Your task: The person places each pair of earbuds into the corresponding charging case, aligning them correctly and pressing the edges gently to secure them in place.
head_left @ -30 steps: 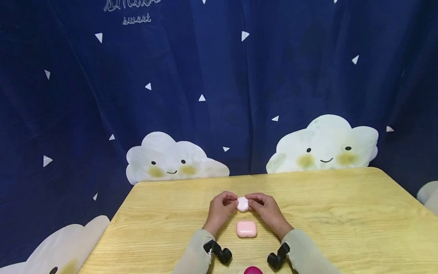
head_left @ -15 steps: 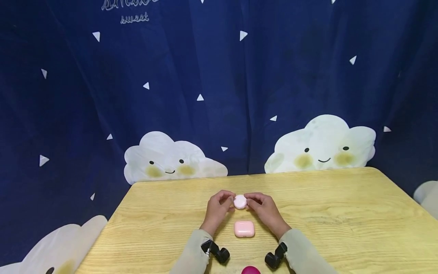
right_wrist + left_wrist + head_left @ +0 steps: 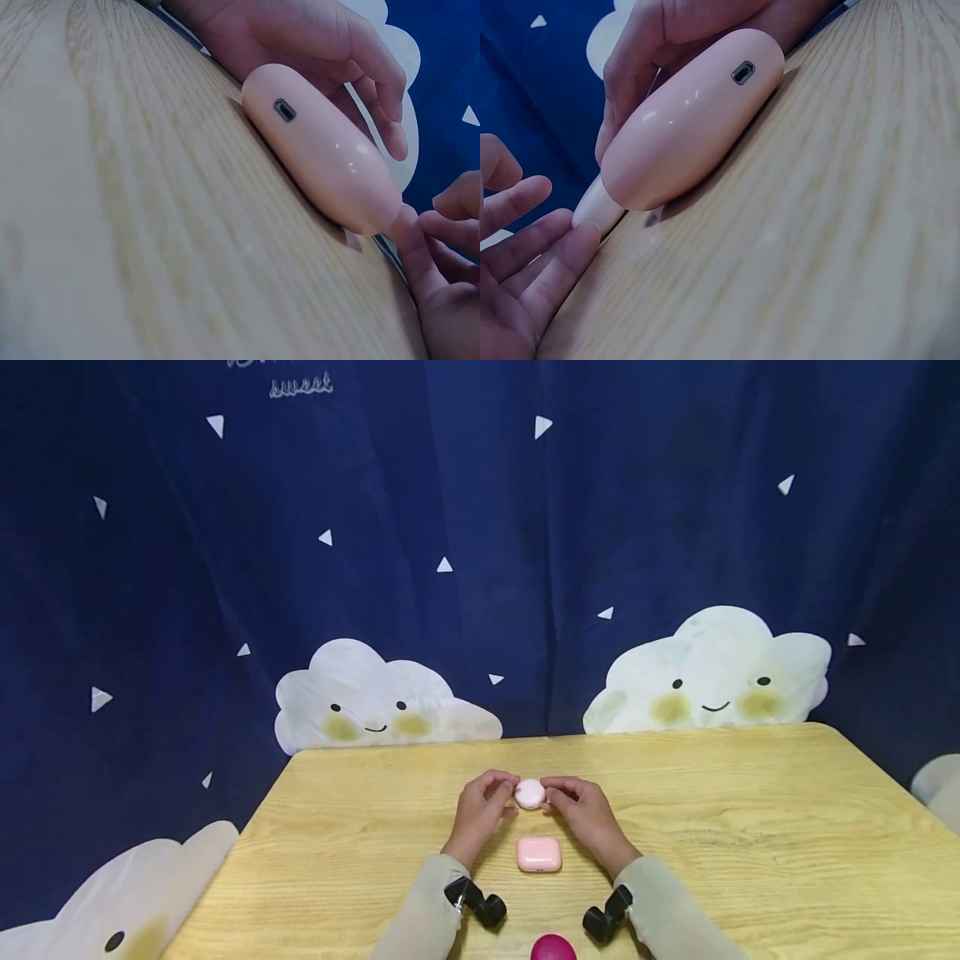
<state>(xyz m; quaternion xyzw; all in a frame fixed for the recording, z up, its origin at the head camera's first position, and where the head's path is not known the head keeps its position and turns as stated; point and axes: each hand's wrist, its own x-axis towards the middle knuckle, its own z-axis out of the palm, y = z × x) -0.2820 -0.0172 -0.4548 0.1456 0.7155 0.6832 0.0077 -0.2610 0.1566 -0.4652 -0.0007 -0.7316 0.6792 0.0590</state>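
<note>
Both hands meet at a small round pale pink disc-shaped object (image 3: 530,793), its edge low over the wooden table. My left hand (image 3: 480,814) pinches its left edge between thumb and fingers, also visible beside the disc in the left wrist view. From the other side, my right hand (image 3: 588,818) holds the right edge with thumb and index finger. Nearer to me, between the forearms, lies a glossy pink earbud case (image 3: 538,854). A small charging port shows on the case (image 3: 694,120) in the left wrist view. In the right wrist view this case (image 3: 322,154) hides the disc.
At the near edge of the head view sits a round magenta object (image 3: 553,948), partly cut off. The wooden table (image 3: 360,827) reaches back to a dark blue curtain (image 3: 480,527) with printed clouds. A black camera mount (image 3: 476,902) juts inward from the left sleeve, another from the right.
The hands and the round disc have shifted slightly away from me, widening the gap to the earbud case. The head view has tilted a little; the grasp looks the same.
</note>
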